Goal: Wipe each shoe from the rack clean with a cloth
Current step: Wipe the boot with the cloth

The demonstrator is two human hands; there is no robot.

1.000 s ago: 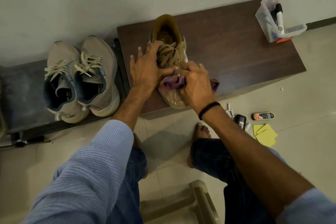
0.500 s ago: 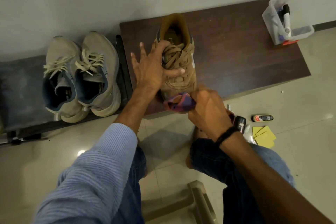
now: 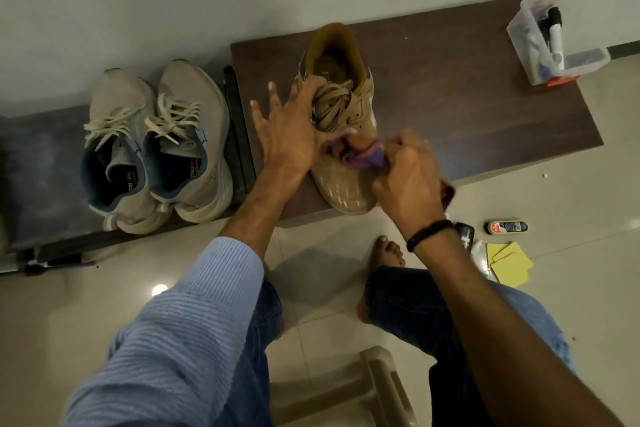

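Mid-wipe on the tan shoe sitting on the worktop: left hand splayed flat over its laces, right hand bunched round the purple cloth on its toe, grey pair left of it probably next (can't tell if they're done).

Shoe on bench, pair of sneakers on rack left, container far right.

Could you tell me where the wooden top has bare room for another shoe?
The widest bare patch on the wooden top lies between the tan shoe and the clear box at its right corner. Left of the shoe, the left hand crowds the strip; the right hand and cloth crowd the toe.
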